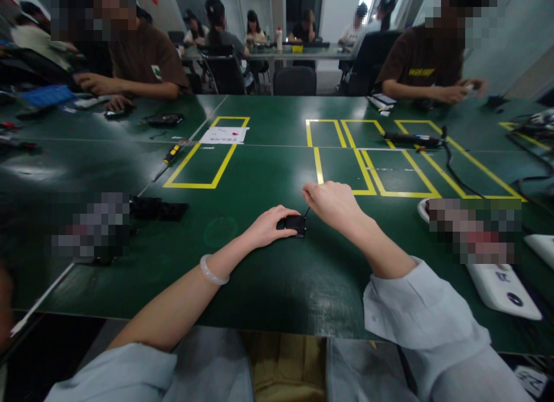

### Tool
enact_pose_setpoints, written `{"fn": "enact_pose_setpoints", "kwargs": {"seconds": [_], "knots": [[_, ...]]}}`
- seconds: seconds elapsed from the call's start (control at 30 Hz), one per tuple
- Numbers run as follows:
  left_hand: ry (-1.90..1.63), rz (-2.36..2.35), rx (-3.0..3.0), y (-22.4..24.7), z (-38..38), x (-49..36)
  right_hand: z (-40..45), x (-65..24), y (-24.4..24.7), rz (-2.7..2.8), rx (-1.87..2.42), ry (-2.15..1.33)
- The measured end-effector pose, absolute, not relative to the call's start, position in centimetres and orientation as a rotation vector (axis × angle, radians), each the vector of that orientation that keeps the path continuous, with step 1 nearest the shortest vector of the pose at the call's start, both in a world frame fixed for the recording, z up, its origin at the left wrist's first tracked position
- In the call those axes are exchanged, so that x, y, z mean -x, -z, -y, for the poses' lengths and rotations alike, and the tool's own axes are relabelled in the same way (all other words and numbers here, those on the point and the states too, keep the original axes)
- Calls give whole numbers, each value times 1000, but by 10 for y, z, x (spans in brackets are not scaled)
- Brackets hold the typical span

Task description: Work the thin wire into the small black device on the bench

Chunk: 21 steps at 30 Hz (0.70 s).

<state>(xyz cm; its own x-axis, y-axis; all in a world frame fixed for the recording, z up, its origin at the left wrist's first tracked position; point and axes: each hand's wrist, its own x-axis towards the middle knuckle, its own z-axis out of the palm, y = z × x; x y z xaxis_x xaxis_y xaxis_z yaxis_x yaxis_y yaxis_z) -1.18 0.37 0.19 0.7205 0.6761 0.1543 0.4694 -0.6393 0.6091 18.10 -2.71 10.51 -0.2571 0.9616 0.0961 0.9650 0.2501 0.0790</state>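
My left hand [270, 226] grips a small black rectangular part [295, 224] against the green tabletop, thumb on the near side and fingers on the far side. Close by on the right, my right hand [333, 203] is closed around a thin dark-shafted tool [307, 212]. Its shaft slants down to the part's right edge; the handle is hidden in the fist, and whether the tip touches cannot be made out.
Yellow tape rectangles mark the green table [277, 171]. A yellow-and-black screwdriver [172, 155] lies left, near a paper sheet [224, 135]. A white device [504, 292] lies right, a black cabled tool [411, 139] beyond it. Two people work across the table.
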Motion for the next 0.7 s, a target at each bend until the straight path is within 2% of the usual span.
{"fn": "enact_pose_setpoints", "kwargs": {"seconds": [0.3,0.7], "knots": [[-490,-874,-2370,-2,-4,12,28,-184,-101,2442,1803,172],[-497,-872,-2361,-3,-4,12,29,-182,-104,2455,1893,163]]}}
